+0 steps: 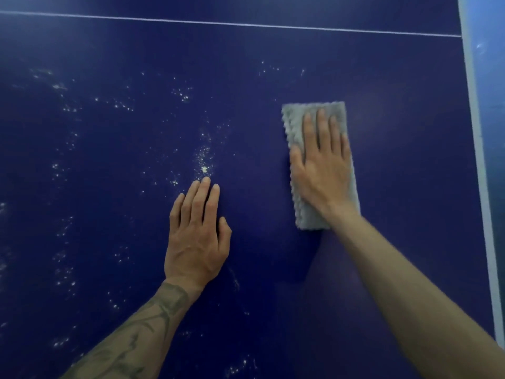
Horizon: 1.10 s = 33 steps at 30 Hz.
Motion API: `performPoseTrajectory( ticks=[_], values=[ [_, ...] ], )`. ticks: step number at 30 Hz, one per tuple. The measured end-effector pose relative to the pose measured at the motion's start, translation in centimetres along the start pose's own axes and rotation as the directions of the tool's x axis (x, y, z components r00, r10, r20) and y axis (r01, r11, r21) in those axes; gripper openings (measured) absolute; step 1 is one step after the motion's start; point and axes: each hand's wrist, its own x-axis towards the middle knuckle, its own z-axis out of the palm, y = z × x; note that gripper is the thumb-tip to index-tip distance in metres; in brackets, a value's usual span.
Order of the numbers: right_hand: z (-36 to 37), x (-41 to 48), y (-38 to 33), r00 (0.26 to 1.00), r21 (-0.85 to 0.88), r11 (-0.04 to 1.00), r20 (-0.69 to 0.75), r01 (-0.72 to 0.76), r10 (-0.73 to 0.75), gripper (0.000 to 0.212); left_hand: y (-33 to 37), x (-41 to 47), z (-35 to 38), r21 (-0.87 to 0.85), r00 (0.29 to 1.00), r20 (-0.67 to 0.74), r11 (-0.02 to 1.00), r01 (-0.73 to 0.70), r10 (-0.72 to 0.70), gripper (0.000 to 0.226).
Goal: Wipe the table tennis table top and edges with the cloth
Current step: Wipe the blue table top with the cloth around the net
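Wiping the surface (pixel 396 77): right grip (pixel 322 165) presses flat on the cloth (pixel 293 126), left grip (pixel 195 236) rests flat left of it; next sweep should cross the specks (pixel 203 160) there

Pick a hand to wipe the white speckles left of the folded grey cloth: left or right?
Right. The right hand presses flat on the folded grey cloth on the dark blue table top; the left hand rests bare beside the white speckles and holds nothing. A leftward sweep probably reaches them.
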Motion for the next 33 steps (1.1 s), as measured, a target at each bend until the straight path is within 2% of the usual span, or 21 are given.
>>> performPoseTrajectory(
  ticks=[3, 5, 7, 9, 15, 17, 20, 22, 23, 25, 28, 30, 32, 33],
  values=[
    [-0.6, 4.5, -2.5, 0.991, 0.055, 0.991, -0.05, -0.121, 0.124, 0.07, 0.0, -0.1, 0.1, -0.004, 1.0, 0.002, 1.0, -0.002, 0.002, 0.058],
    [-0.2, 5.1, -5.3, 0.999, 0.072, 0.997, -0.037, -0.032, 0.035, 0.07, 0.0, 0.0, 0.1, 0.001, 1.0, 0.007, 1.0, -0.003, 0.003, 0.058],
    [0.5, 3.3, -6.6, 0.99, 0.031, 0.989, -0.02, 0.143, -0.142, 0.069, -0.1, 0.0, 0.1, 0.002, 1.0, 0.01, 1.0, 0.0, 0.0, 0.058],
    [0.9, 1.6, -5.6, 0.979, -0.005, 0.979, -0.011, 0.204, -0.204, 0.068, -0.2, -0.1, 0.1, 0.002, 1.0, 0.007, 1.0, -0.003, 0.003, 0.058],
    [-1.2, 8.0, -3.2, 0.996, 0.054, 0.996, -0.053, -0.065, 0.068, 0.07, -0.2, -0.1, 0.5, -0.007, 1.0, 0.002, 1.0, -0.002, 0.002, 0.058],
    [-1.5, 10.6, -5.1, 0.995, 0.072, 0.995, -0.062, -0.067, 0.072, 0.07, -0.3, -0.1, 0.6, 0.003, 1.0, 0.002, 1.0, -0.008, 0.008, 0.058],
    [-0.8, 10.0, -8.9, 0.989, 0.039, 0.988, -0.029, 0.147, -0.146, 0.069, -0.4, -0.2, 0.7, 0.018, 1.0, 0.008, 1.0, -0.011, 0.011, 0.059],
    [0.0, 7.4, -9.4, 0.943, -0.027, 0.943, -0.007, 0.332, -0.333, 0.069, -0.4, -0.2, 0.7, 0.026, 1.0, 0.009, 1.0, -0.012, 0.012, 0.059],
    [0.2, 6.4, -8.7, 0.926, -0.052, 0.924, 0.001, 0.378, -0.378, 0.068, -0.5, -0.2, 0.7, 0.027, 1.0, 0.01, 1.0, -0.012, 0.012, 0.059],
    [0.0, 6.4, -6.5, 0.939, -0.066, 0.937, -0.002, 0.344, -0.345, 0.068, -0.4, -0.3, 0.8, 0.022, 1.0, 0.008, 1.0, -0.012, 0.012, 0.059],
    [-1.1, 10.1, -5.1, 0.989, -0.029, 0.99, -0.035, 0.141, -0.142, 0.068, -0.4, -0.2, 0.8, 0.014, 1.0, 0.002, 1.0, -0.01, 0.01, 0.058],
    [-1.6, 12.6, -6.3, 0.998, 0.022, 0.999, -0.053, 0.046, -0.045, 0.07, -0.4, -0.2, 0.8, 0.006, 1.0, 0.002, 1.0, -0.01, 0.01, 0.058],
    [-1.4, 13.4, -8.7, 0.997, 0.04, 0.997, -0.048, 0.06, -0.058, 0.071, -0.5, -0.1, 0.9, 0.009, 1.0, 0.006, 1.0, -0.009, 0.009, 0.059],
    [-1.2, 12.8, -10.0, 0.993, 0.035, 0.992, -0.034, 0.118, -0.117, 0.071, -0.5, -0.1, 0.8, 0.013, 1.0, 0.012, 1.0, -0.009, 0.009, 0.059]
  ],
)
